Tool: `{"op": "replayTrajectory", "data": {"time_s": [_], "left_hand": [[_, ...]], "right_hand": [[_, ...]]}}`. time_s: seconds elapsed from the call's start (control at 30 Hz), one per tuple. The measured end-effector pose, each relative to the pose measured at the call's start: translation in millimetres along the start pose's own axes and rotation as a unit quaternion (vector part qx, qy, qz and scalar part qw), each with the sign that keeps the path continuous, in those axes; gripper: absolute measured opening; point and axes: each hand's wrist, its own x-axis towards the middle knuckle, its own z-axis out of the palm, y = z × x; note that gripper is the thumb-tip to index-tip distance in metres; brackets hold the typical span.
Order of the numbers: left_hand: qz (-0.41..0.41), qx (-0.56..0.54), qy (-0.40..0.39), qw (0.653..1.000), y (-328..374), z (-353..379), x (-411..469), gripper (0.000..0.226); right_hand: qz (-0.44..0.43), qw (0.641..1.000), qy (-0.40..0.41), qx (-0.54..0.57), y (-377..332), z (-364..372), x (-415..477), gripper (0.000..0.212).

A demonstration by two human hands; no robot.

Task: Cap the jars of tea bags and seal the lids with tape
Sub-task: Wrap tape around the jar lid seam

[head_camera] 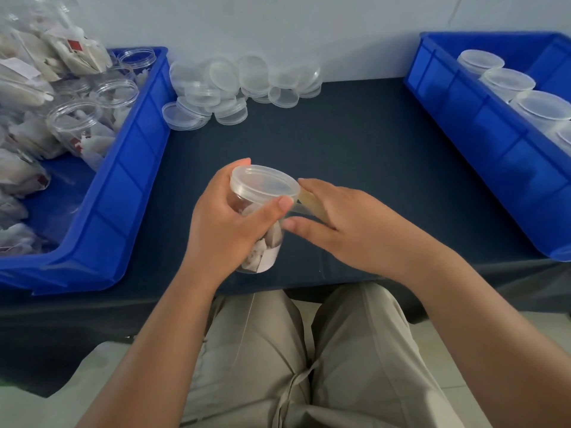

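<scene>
A clear plastic jar [265, 251] filled with tea bags is held above the near table edge, tilted, with a translucent lid [264, 183] on top. My left hand [221, 223] grips the jar around its side, thumb pressed just under the lid rim. My right hand [343, 220] holds a roll of clear tape [310, 202] against the jar's right side, and a strip of tape runs from the roll to the lid edge. Most of the roll is hidden under my palm.
A blue bin [136, 168] on the left holds open jars [116, 94] and loose tea bags. A pile of loose lids [234, 84] lies at the back of the dark table [355, 143]. A blue bin [482, 131] on the right holds capped jars [506, 81].
</scene>
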Motion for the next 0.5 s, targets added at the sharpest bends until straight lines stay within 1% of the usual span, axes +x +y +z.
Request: {"op": "replayTrajectory", "data": {"time_s": [0.03,0.07,0.13,0.23,0.27,0.3,0.37,0.4,0.43,0.47,0.5], "left_hand": [[-0.002,-0.007,-0.015,1.0,-1,-2,0,0.085],[-0.007,-0.023,-0.026,0.999,-3,-4,-1,0.085],[-0.028,-0.083,-0.046,0.995,-4,-6,-4,0.087],[-0.077,-0.193,-0.083,0.975,-4,-10,-7,0.102],[-0.097,-0.235,-0.1,0.962,-4,-12,-7,0.104],[-0.117,-0.275,-0.123,0.947,-5,-13,-7,0.103],[-0.157,-0.345,-0.171,0.909,-7,-14,-6,0.092],[-0.177,-0.375,-0.2,0.888,-7,-14,-5,0.095],[-0.192,-0.399,-0.232,0.866,-8,-15,-4,0.102],[-0.194,-0.411,-0.257,0.853,-10,-17,-2,0.106],[-0.185,-0.405,-0.273,0.853,-12,-19,1,0.104]], "right_hand": [[0.003,1.0,-0.007,-0.012,2,-3,-2,0.076],[0.003,1.0,-0.01,-0.025,5,-4,-4,0.078],[-0.008,0.999,-0.017,-0.033,8,-5,-6,0.071],[-0.02,0.999,-0.039,-0.013,9,-5,-7,0.069],[-0.023,0.999,-0.045,-0.001,10,-5,-7,0.068],[-0.026,0.998,-0.049,0.014,11,-6,-6,0.067],[-0.026,0.997,-0.056,0.043,13,-8,-5,0.066],[-0.027,0.996,-0.061,0.053,14,-9,-3,0.066],[-0.028,0.995,-0.069,0.059,16,-10,-2,0.068],[-0.031,0.995,-0.076,0.062,17,-10,0,0.069],[-0.036,0.994,-0.083,0.065,18,-11,1,0.069]]}}
